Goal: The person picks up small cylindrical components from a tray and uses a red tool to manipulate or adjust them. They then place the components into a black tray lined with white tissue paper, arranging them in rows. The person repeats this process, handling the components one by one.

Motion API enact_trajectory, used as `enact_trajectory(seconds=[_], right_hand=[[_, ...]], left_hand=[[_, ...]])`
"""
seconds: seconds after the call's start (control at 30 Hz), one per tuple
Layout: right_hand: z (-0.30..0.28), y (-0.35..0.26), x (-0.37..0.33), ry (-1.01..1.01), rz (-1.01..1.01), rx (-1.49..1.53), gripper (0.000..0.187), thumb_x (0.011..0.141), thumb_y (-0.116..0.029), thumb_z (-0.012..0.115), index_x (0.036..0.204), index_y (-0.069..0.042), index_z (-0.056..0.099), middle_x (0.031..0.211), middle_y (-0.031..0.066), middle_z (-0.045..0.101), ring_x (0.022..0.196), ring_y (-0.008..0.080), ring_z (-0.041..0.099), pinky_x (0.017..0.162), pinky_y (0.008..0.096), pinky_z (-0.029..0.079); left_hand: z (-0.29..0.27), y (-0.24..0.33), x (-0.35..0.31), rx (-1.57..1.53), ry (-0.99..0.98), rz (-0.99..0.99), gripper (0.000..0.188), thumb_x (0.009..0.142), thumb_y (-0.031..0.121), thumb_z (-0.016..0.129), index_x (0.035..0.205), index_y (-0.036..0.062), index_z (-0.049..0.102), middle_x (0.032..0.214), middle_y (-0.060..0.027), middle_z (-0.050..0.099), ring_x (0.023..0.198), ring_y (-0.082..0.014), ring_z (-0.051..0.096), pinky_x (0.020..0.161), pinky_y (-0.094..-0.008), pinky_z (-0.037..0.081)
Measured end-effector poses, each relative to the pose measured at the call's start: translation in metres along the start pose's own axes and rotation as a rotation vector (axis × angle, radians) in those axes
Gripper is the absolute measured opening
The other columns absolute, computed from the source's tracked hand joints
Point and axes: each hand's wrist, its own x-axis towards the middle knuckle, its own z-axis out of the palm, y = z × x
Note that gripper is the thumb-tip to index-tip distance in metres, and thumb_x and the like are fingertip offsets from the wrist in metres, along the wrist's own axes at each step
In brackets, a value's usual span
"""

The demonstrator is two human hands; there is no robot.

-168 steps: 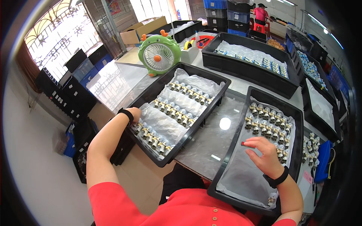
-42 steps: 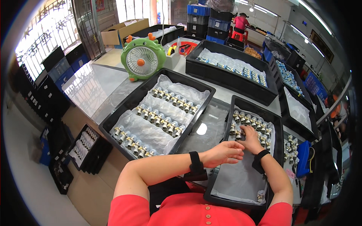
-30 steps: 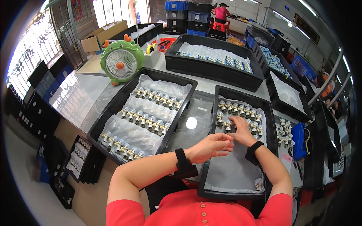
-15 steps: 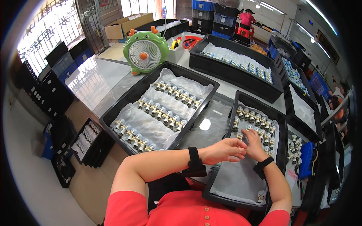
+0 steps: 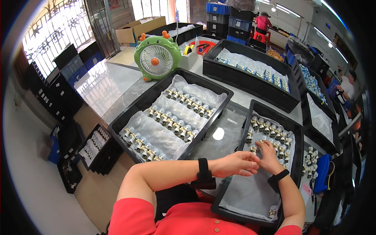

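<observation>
My right hand (image 5: 270, 158) is over the near tray (image 5: 228, 188), a long black one lined with thin pale sheet. Its curled fingertips are at a small figurine (image 5: 253, 149) with a clear round head and a cream and dark body; the thumb side is partly hidden. My left hand (image 5: 237, 163) hovers just left of it, fingers loosely bent and apart, nothing visible in them. Its fingertips come close to my right hand. Rows of like figurines (image 5: 267, 127) stand at the tray's far end, and one lone figurine (image 5: 272, 211) is in its near right corner.
Left of it, a larger black tray (image 5: 203, 135) holds three rows of figurines. Beyond stand a green fan (image 5: 158, 58) and a deep black bin (image 5: 250, 88) of blue-and-white pieces. Loose figurines (image 5: 310, 160) and a blue pouch (image 5: 322, 172) lie at right. Another person (image 5: 262, 23) sits far off.
The whole view has shifted slightly, so things appear lower and further right. Both hands hold nearly the same places over the tray. A person in white now shows at the far right.
</observation>
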Motion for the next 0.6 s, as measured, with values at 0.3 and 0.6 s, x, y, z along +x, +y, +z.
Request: enact_trajectory(seconds=[0.3, 0.6], right_hand=[[-0.003, -0.002, -0.001, 0.042, -0.025, 0.004, 0.066, 0.062, -0.026, 0.077, 0.121, -0.005, 0.054, 0.122, 0.0162, 0.054, 0.125, 0.0348, 0.039, 0.104, 0.0453, 0.028], [-0.009, -0.004, -0.003, 0.0, -0.029, 0.011, 0.068, 0.06, -0.027, 0.077, 0.12, -0.004, 0.054, 0.121, 0.0212, 0.051, 0.124, 0.0362, 0.039, 0.105, 0.0449, 0.026]], left_hand=[[0.003, 0.0, -0.001, 0.015, 0.031, -0.014, 0.028, 0.095, 0.021, 0.055, 0.119, 0.0081, 0.05, 0.115, -0.004, 0.054, 0.108, -0.0141, 0.055, 0.094, -0.0299, 0.045], [0.001, 0.068, -0.02, 0.385, 0.197, 0.042, 0.034, 0.092, 0.027, 0.057, 0.122, 0.0091, 0.052, 0.113, -0.0019, 0.06, 0.099, -0.0102, 0.058, 0.084, -0.0273, 0.045]])
